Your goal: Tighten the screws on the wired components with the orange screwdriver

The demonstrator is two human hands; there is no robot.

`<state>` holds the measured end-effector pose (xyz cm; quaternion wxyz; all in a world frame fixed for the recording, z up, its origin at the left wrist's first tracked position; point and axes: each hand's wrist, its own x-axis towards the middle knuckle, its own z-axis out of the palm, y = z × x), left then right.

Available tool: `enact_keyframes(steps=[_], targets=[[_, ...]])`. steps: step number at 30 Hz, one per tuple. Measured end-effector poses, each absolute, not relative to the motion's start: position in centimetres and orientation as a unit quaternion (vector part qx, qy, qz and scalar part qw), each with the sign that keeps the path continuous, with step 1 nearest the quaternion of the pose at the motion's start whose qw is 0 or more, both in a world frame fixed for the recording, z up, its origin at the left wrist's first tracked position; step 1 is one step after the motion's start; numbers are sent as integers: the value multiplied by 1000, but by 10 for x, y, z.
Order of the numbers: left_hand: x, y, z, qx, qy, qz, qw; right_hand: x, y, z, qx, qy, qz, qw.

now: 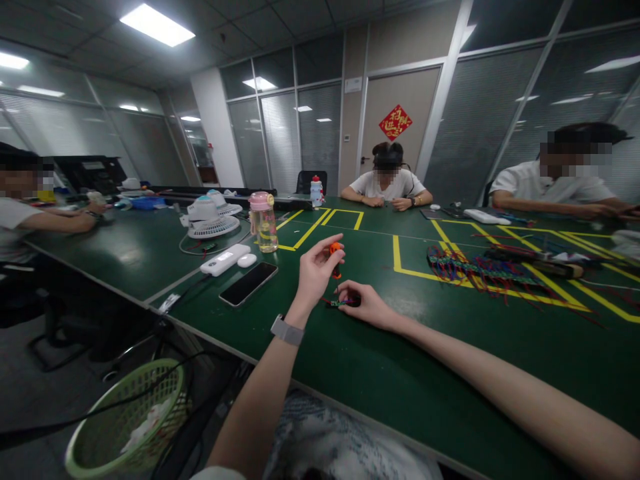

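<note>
My left hand (316,268), with a grey watch on the wrist, is closed round a small orange-and-black screwdriver (335,249). The tool stands upright, its thin tip pointing down at a small green circuit board (336,303). I cannot tell whether the tip touches the board. My right hand (367,305) rests on the green table (300,353) and pinches the board's right side, covering part of it. Dark and red wires show around the board, close to my fingers.
Left of my hands lie a black phone (249,284), a white power bank (225,260), a pink-lidded bottle (263,223) and a white fan (214,217). Wired circuit boards (487,269) lie to the right. Several people sit around the table. A green basket (127,420) stands below its edge.
</note>
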<state>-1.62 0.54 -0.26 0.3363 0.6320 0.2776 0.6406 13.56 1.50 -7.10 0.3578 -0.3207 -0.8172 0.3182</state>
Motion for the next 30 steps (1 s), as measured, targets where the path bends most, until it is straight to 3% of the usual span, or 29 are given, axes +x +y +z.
enact_keyframes(steps=[4,9,14,20,26,30], targets=[[-17,4,-1,651,312,642,258,136,15,-70,-320,-818,320,356],[-13,4,-2,639,259,621,372,135,17,-72,-317,-810,339,357],[-13,0,-2,661,322,639,224,136,19,-74,-315,-808,347,357],[-12,2,-4,642,274,639,324,136,18,-72,-321,-811,340,352],[-14,2,-3,628,377,668,131,135,17,-72,-326,-811,334,352],[-14,3,-2,631,305,660,270,135,16,-71,-327,-811,333,353]])
